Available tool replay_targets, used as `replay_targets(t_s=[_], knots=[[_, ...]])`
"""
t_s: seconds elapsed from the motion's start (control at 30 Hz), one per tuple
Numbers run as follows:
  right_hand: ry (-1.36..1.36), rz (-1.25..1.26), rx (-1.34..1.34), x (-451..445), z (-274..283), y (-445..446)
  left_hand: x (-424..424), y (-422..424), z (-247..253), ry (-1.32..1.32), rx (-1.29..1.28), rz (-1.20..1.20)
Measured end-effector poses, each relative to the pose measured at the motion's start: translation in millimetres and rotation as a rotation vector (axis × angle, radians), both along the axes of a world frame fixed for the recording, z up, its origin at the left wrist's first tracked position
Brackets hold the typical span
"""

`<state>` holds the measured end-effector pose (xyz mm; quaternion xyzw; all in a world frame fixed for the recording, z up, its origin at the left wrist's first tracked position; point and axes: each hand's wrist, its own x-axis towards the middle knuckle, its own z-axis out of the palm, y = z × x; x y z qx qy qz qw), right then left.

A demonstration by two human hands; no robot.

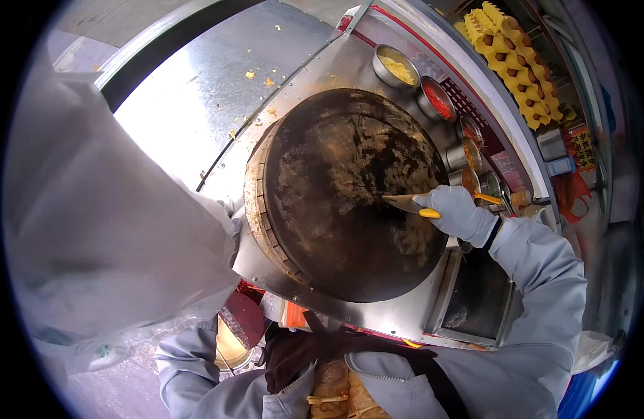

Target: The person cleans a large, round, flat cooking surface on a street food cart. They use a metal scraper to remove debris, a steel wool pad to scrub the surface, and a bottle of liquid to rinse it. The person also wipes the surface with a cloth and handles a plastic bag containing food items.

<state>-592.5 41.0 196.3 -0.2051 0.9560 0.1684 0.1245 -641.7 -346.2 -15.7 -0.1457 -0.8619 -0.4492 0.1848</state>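
A round, dark griddle plate (348, 199) with worn brown patches takes up the middle of the view, set in a steel counter. My right hand (455, 216), in a white glove, is closed around a scraper with a metal blade (402, 202) and a yellow end. The blade lies over the right part of the griddle, its tip pointing left; whether it touches the surface I cannot tell. My left hand is hidden behind a large whitish plastic sheet or bag (122, 225) that fills the left side; only the left sleeve (188, 361) shows below it.
Steel bowls of yellow shreds (396, 68) and red pieces (438, 102), with several smaller containers, line the counter's far right. Stacked yellow egg trays (510, 65) stand beyond. A dark rectangular tray (476, 293) sits at lower right. A bucket (231, 343) is at lower left. Food scraps dot the counter.
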Motion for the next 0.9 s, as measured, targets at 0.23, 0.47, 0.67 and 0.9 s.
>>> replay_targets(t_s=[0.23, 0.47, 0.67, 0.9], knots=[[0.341, -0.027, -0.12, -145, -33, 13, -11, 3, 18, 0.071, -0.255, -0.048], [0.029, 0.09, -0.075, -31, -2, 8, -4, -5, 27, 0.065, -0.276, -0.019], [0.351, -0.044, -0.093, -195, -29, -3, -15, 9, 15, 0.127, -0.159, -0.04], [0.228, 0.066, -0.118, -47, -22, -7, -5, 3, 4, 0.109, -0.094, 0.051]])
